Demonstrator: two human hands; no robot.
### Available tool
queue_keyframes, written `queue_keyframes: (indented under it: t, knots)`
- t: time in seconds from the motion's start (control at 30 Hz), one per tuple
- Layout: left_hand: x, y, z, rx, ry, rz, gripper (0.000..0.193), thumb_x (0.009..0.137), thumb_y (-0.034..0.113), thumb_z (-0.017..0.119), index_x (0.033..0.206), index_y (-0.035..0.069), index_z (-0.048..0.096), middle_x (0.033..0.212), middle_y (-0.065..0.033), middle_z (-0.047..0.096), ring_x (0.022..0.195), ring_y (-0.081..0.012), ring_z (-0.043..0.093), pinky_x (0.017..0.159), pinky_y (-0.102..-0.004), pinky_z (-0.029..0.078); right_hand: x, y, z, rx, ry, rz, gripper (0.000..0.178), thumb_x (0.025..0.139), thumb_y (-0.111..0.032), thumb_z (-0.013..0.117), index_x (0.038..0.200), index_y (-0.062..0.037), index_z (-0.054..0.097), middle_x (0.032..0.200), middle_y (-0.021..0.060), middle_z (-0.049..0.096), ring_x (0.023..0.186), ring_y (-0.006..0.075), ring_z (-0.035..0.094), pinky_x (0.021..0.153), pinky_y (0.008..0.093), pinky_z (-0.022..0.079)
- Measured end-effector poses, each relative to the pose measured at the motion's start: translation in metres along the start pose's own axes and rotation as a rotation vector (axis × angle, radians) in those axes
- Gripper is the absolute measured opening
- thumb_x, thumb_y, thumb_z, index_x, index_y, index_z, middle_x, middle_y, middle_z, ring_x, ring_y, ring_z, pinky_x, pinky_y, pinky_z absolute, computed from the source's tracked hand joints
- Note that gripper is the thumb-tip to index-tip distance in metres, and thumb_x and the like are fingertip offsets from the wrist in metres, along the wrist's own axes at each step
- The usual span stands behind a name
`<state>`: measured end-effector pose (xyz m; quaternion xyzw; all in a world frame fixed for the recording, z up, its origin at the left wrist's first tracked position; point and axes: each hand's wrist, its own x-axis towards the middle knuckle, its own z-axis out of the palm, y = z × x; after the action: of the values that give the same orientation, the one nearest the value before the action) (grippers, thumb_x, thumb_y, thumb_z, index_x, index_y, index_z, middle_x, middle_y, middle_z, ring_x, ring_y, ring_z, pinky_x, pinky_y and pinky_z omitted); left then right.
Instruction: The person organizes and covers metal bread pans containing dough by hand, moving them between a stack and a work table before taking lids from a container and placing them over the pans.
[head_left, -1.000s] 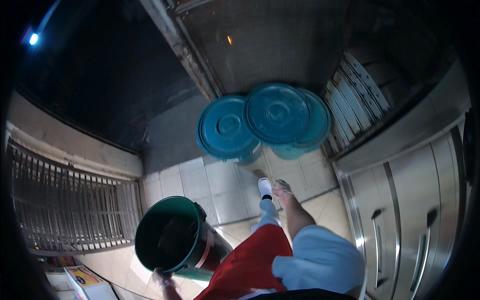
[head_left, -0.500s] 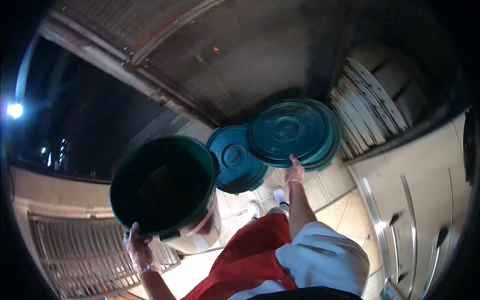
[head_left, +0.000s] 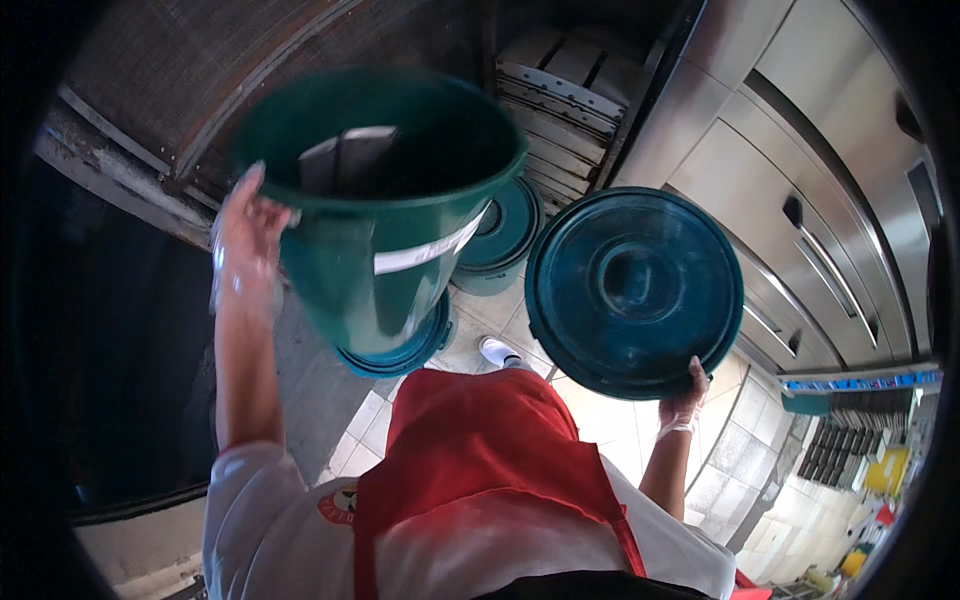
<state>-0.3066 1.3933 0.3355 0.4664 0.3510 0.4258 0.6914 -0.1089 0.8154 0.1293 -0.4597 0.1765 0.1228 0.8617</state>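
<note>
A large green round bin (head_left: 345,265) hangs raised in front of me on the left, its mouth tilted toward me. A white strip crosses its side, and a flat pale grey piece (head_left: 345,160) shows within. My left hand (head_left: 250,225), in a clear plastic glove, grips the bin's rim by its handle. On the right, my right hand (head_left: 685,400), gloved likewise, holds a round dark green lid (head_left: 570,300) by its near edge. The bin and the lid are apart.
Another green bin (head_left: 495,275) with its lid on stands on the tiled floor (head_left: 480,315) beyond. A further round lid (head_left: 400,355) shows partly under the raised bin. Steel drawers (head_left: 790,190) line the right, a slatted metal rack (head_left: 560,125) the back, a dark opening (head_left: 120,390) the left.
My left hand has lifted the green bin up and forward. My right hand has brought the lid off the lidded bin, toward me and to the right. My view has turned right.
</note>
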Motion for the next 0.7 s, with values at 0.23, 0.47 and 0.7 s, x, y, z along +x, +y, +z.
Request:
queue_keyframes:
  t: [0.23,0.47,0.7]
  knots:
    - [0.124,-0.092,-0.003,-0.197,-0.144,-0.24,0.018,0.086,0.023,0.077,0.092,0.01,0.066,0.073,-0.0043,0.062,0.055,-0.0155,0.054,0.051,-0.0308,0.047,-0.09,0.023,-0.014,0.336,-0.014,-0.196,0.045,0.091,-0.028,0.062,0.13,-0.0065,0.059,0.134,0.0121,0.062,0.122,0.0326,0.059,0.105,0.0523,0.049]
    - [0.125,-0.14,0.025,0.123,-0.263,-0.25,0.036,0.102,0.037,0.057,0.114,0.003,0.063,0.089,-0.0074,0.063,0.078,-0.0171,0.062,0.075,-0.0333,0.055,-0.092,0.03,0.122,0.361,-0.156,-0.103,0.052,0.091,-0.03,0.065,0.137,-0.0073,0.056,0.141,0.012,0.056,0.13,0.0317,0.052,0.112,0.0529,0.04]
    - [0.16,-0.137,0.032,0.219,-0.248,-0.353,0.046,0.106,0.048,0.045,0.106,0.004,0.061,0.09,-0.0083,0.062,0.078,-0.0194,0.063,0.074,-0.035,0.059,0.048,0.107,0.316,0.014,-0.235,0.13,0.033,0.09,-0.02,0.074,0.117,-0.0074,0.06,0.115,0.0065,0.067,0.095,0.0208,0.065,0.081,0.0346,0.055]
